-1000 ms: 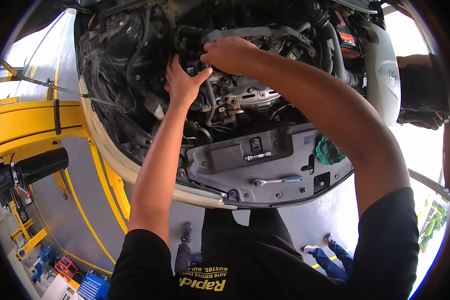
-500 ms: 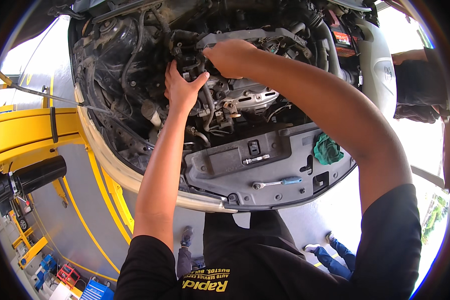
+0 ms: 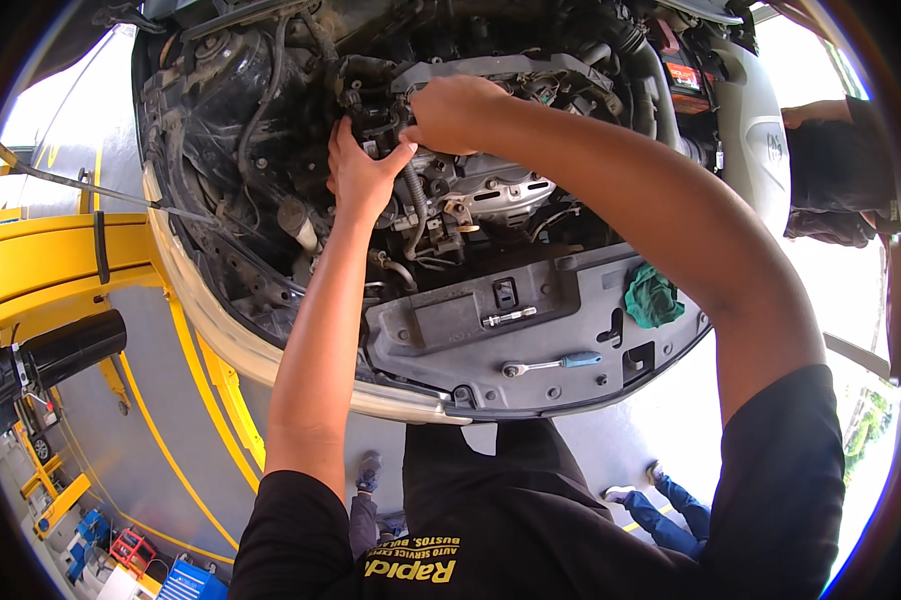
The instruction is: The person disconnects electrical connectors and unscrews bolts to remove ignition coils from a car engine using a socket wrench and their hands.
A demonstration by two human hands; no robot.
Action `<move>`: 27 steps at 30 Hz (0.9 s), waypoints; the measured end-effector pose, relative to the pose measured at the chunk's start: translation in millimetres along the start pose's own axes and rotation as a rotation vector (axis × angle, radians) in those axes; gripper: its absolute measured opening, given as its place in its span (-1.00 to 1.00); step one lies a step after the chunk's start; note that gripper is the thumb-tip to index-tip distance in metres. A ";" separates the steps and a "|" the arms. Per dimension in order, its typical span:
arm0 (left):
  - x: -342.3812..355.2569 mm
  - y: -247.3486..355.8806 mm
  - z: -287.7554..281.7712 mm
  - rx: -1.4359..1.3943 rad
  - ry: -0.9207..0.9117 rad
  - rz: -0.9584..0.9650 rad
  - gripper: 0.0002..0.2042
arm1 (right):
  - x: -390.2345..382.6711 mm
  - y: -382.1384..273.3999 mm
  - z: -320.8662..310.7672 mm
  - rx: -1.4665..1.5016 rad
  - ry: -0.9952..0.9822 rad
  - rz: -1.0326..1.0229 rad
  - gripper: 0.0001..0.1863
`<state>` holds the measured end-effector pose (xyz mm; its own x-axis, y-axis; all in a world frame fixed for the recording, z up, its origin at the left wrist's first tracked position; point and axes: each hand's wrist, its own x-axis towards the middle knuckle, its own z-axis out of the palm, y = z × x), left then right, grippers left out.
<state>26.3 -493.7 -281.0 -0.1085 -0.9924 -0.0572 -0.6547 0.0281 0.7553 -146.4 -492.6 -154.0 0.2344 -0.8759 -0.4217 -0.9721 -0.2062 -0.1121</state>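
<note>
Both my hands reach into the engine bay of a car. My left hand [image 3: 363, 178] grips round a black engine part [image 3: 374, 135] beside a corrugated hose [image 3: 414, 195]. Its thumb points right, and its fingers go partly out of sight on the far side. Just to the right, my right hand [image 3: 458, 113] is curled against the top of the engine, with its fingertips close to the left thumb. What those fingers hold, if anything, is hidden. Below the hands lies the silvery metal heat shield [image 3: 505, 198] of the engine.
On the grey plastic front panel [image 3: 440, 365] lie a ratchet [image 3: 552, 364] with a blue handle, a small metal socket piece [image 3: 510, 317] and a green cloth [image 3: 653, 297]. A battery [image 3: 683, 85] sits far right. A yellow lift arm [image 3: 50, 255] stands left; other people are nearby.
My right hand has shifted slightly, its fingers turning inward and lower beside the left thumb. The left hand keeps its place on the black part. The view has moved a little.
</note>
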 end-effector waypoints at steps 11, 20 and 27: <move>-2.2 -0.1 3.6 -0.025 0.012 -0.004 0.12 | 10.1 13.6 23.2 -0.242 0.219 -0.274 -0.77; 0.1 -2.9 1.7 0.004 0.025 0.007 0.16 | 9.8 0.2 10.5 -0.062 0.076 -0.028 -0.64; 1.2 1.5 3.6 -0.001 -0.001 0.000 0.17 | 11.2 18.0 34.1 -0.224 0.436 -0.431 -0.74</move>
<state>22.5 -494.4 -282.3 -0.1088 -0.9924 -0.0578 -0.6538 0.0276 0.7561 -160.9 -491.2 -191.4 0.6238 -0.7811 0.0279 -0.7816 -0.6235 0.0207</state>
